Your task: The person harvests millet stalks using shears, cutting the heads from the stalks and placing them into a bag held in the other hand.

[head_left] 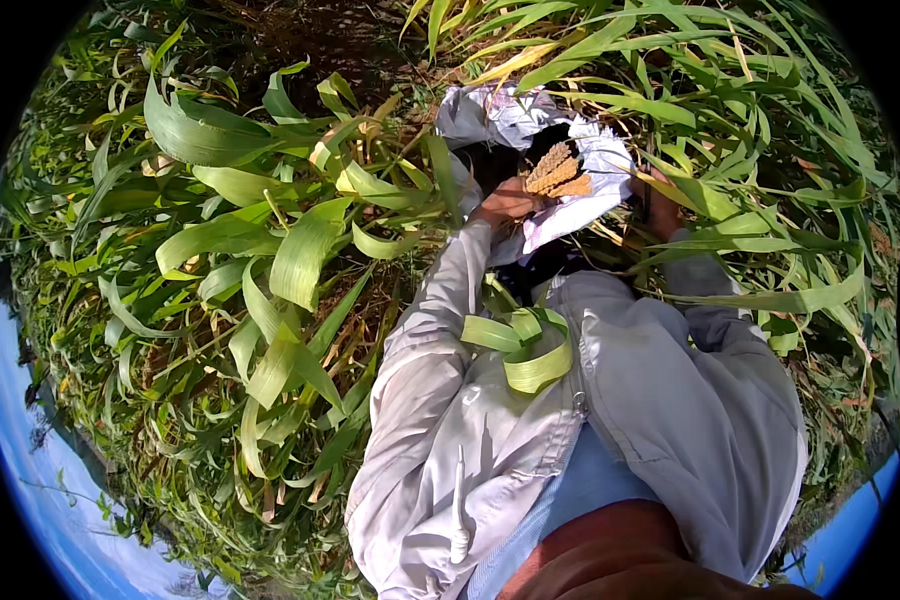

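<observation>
My left hand (505,203) is clamped on a tan, bristly grain head (558,172) over the white cloth bag (530,125) at upper centre, apparently mid-harvest; right hand (660,212) mostly leaf-hidden, grip unclear.

The person stands deep in tall green stalks, both pale sleeves reaching forward. The left hand (505,203) grips a tan, seedy grain head (558,172) against the mouth of a white cloth bag (530,125) — the right hand (658,208) is half hidden behind leaves, its grip unclear. A curled green leaf (525,345) lies against the chest.
</observation>
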`<state>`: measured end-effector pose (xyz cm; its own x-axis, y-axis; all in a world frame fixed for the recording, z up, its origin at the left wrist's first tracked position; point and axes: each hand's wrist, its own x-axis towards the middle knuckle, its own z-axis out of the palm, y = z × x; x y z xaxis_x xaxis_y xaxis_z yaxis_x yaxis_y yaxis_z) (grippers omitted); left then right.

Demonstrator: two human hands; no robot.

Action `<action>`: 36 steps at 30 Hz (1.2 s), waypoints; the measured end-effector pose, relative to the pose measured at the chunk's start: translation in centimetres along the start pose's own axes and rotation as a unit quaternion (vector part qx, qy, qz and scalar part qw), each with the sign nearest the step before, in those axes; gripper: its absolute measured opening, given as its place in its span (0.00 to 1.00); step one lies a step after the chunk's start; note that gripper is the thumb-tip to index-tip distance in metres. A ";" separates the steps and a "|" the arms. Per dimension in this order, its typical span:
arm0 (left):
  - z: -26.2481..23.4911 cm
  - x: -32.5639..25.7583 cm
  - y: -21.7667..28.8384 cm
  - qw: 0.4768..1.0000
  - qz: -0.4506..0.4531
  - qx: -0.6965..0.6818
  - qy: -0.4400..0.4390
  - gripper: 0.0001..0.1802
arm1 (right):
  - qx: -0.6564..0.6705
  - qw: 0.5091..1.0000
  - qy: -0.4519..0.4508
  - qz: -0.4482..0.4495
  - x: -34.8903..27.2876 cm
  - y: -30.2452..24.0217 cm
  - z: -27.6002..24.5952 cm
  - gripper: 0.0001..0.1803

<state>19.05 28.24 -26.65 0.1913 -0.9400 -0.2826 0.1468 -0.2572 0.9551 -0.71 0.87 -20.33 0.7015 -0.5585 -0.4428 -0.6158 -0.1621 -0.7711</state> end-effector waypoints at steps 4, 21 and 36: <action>2.7 1.1 -2.5 0.949 -0.084 0.283 0.115 0.47 | 0.113 0.990 0.083 -0.032 2.3 6.0 -2.5 0.17; -4.7 -30.7 12.6 0.932 -0.077 -0.072 0.347 0.20 | 0.028 0.960 -0.256 -0.109 -6.4 -18.7 14.7 0.10; 10.0 -52.8 15.5 0.701 0.095 -0.081 0.702 0.16 | -0.044 0.620 -0.697 -0.357 -19.2 -33.6 25.6 0.20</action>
<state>1.54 71.63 4.00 0.9725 0.2222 -0.0699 0.0767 -0.0220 0.9968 15.70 37.87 2.39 0.3969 0.9177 -0.0159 0.0564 -0.0417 -0.9975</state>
